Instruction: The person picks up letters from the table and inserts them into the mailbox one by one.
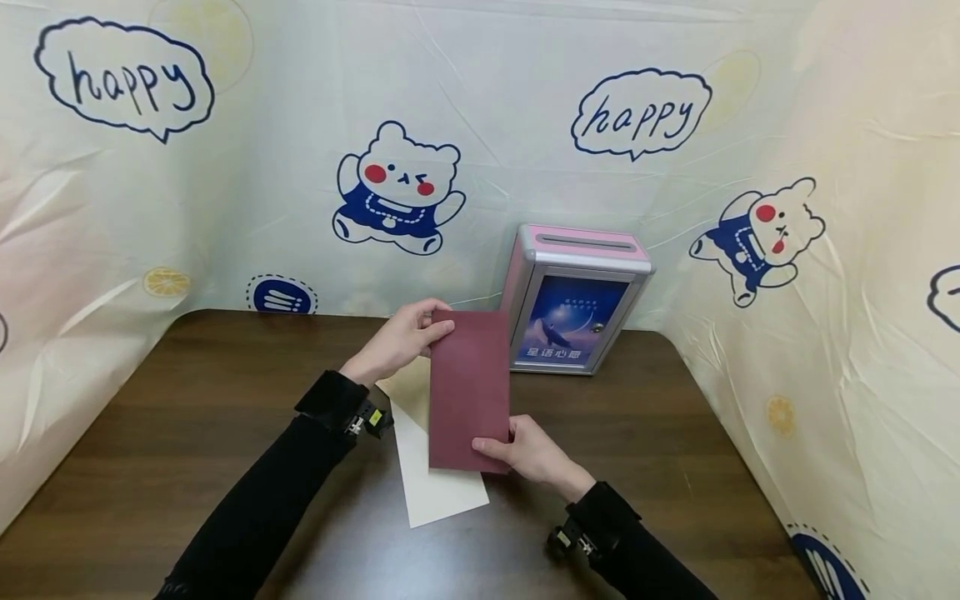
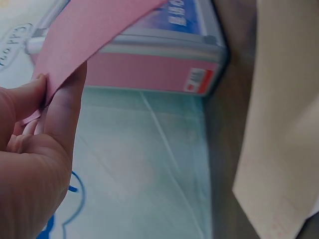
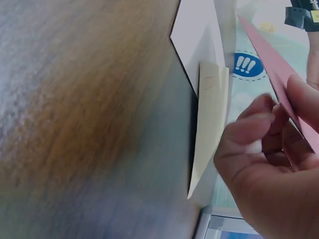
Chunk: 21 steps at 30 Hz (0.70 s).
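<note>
A dark red envelope (image 1: pixel 469 383) is held up above the table, its long side running away from me. My left hand (image 1: pixel 408 340) pinches its far left corner between thumb and fingers, which the left wrist view shows closely at the hand (image 2: pixel 45 129). At the near right corner, my right hand (image 1: pixel 538 454) grips the envelope with the thumb on top. Below it lie a white envelope (image 1: pixel 438 500) and a tan envelope (image 1: pixel 408 387), partly covered by the red one in the head view. In the right wrist view the tan envelope (image 3: pixel 212 109) overlaps the white one.
A pink and silver box (image 1: pixel 573 304) with a slot (image 1: pixel 585 242) in its top and a lock on its blue front stands at the back right. Printed cloth (image 1: pixel 517 108) hangs around the brown table (image 1: pixel 225 400). Both wrists wear black bands with small cameras.
</note>
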### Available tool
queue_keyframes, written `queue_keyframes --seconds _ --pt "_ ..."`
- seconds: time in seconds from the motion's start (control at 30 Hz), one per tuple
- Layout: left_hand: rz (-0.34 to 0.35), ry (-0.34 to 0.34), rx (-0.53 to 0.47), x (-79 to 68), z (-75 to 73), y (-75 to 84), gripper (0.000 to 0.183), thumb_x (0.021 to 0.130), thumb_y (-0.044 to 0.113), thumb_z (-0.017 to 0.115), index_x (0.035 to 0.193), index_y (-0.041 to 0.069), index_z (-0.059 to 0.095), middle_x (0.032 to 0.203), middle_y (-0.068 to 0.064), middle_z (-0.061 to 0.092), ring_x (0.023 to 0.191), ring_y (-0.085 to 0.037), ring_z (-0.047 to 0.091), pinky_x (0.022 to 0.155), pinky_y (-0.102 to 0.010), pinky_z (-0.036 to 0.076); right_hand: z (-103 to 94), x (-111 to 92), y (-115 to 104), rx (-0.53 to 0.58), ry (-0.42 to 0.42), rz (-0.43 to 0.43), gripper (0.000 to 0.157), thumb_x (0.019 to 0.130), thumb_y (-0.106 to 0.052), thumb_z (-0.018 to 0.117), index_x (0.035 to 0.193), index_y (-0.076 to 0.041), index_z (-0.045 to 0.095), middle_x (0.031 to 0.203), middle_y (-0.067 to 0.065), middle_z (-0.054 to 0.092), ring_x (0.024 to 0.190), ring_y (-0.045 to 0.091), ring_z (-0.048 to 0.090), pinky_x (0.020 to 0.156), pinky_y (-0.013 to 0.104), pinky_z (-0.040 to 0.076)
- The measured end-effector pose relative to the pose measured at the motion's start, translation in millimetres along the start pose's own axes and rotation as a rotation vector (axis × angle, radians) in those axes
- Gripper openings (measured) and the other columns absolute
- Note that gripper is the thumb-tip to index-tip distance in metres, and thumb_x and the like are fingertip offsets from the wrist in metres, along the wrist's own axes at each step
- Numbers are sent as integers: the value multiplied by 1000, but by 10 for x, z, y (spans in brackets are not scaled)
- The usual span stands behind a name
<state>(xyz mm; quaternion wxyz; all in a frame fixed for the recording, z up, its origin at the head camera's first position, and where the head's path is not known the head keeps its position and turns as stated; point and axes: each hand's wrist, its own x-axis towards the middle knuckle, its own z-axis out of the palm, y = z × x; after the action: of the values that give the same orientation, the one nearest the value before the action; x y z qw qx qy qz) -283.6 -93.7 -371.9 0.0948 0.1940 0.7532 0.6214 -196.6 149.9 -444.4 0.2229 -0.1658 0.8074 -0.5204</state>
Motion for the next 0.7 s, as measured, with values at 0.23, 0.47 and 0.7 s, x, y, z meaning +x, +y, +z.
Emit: queue_keyframes --seconds 0.23,0.47,0.7 --pt "14 -75 -82 -54 -15 225 31 87 27 60 112 8 54 89 -15 70 77 -33 64 65 -36 58 -40 -1 -17 76 -25 -38 27 85 -30 62 102 -9 67 101 13 68 81 24 64 71 48 56" --pt "69 -192 -126 -126 -11 351 28 88 23 60 109 6 63 92 -9 72 84 -35 63 74 -45 56 -101 4 -39 64 9 -110 28 87 -27 60 110 -12 64 108 13 67 90 24 63 78 49 55" --pt "132 -297 -156 -211 15 466 22 86 19 62 101 4 69 88 -6 73 88 -37 60 82 -53 50 -209 30 -102 46 100 -175 29 88 -21 59 116 -17 59 113 11 65 97 29 60 86 54 50"
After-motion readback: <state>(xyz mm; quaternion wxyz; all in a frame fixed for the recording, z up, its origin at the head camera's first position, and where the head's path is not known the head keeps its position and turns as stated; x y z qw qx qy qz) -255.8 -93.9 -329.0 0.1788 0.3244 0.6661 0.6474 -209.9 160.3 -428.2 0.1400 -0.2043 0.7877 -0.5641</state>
